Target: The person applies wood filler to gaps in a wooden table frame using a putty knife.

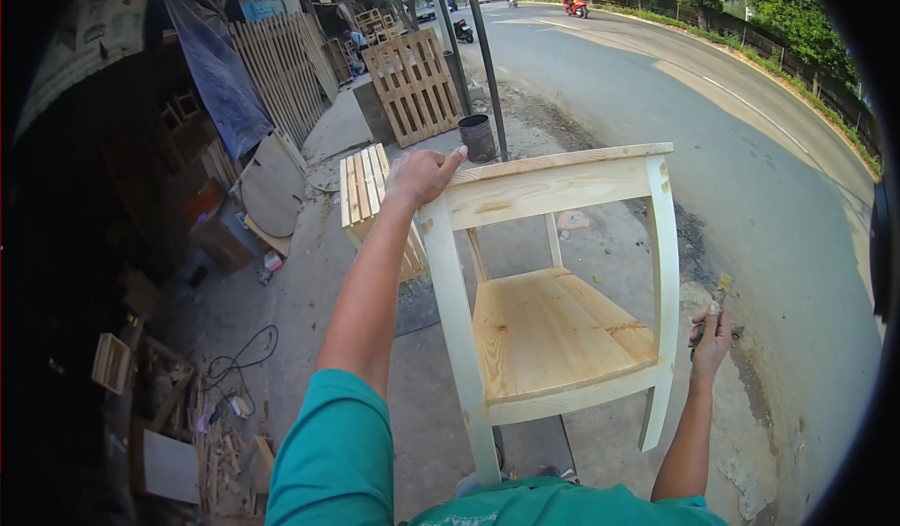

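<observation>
Table (553,282) tilted up, left hand (422,177) clamped on its far corner, right hand (711,338) gripping a tool (720,292); one slip and it topples roadward.

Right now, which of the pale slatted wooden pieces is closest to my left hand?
The small slatted pine crate beside your left hand, just behind the table; the slatted pallet and fence panels stand farther up the pavement.

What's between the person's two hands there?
In the head view, a pale wooden side table spans the stretch: the left hand grips its top corner, the right hand, holding a small tool, sits beside its leg.
</observation>
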`<act>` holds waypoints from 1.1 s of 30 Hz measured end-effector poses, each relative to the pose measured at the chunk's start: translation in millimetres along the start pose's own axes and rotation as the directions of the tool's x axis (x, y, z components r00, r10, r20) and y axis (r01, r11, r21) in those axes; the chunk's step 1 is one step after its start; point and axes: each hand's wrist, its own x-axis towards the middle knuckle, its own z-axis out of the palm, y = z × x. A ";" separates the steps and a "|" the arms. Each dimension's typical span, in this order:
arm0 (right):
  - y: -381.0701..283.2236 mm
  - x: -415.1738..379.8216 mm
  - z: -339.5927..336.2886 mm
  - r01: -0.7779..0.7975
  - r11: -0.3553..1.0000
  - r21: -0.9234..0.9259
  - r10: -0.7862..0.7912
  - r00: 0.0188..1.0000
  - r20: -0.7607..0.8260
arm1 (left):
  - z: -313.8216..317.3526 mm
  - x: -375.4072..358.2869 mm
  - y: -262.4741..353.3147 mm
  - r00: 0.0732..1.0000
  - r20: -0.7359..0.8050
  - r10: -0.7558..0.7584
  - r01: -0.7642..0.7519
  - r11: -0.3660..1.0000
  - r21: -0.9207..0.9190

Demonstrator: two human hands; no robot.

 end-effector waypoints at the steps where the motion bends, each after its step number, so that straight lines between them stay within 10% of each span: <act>1: -1.3 -0.8 -0.5 0.002 1.000 0.003 -0.002 1.000 -0.002 | 0.8 1.1 -1.4 1.000 0.003 -0.003 0.003 1.000 -0.002; 33: 114.9 -97.7 -93.8 -0.467 0.873 -0.144 0.466 0.884 -0.039 | 21.3 21.1 -17.9 0.998 -0.050 -0.027 0.026 1.000 -0.015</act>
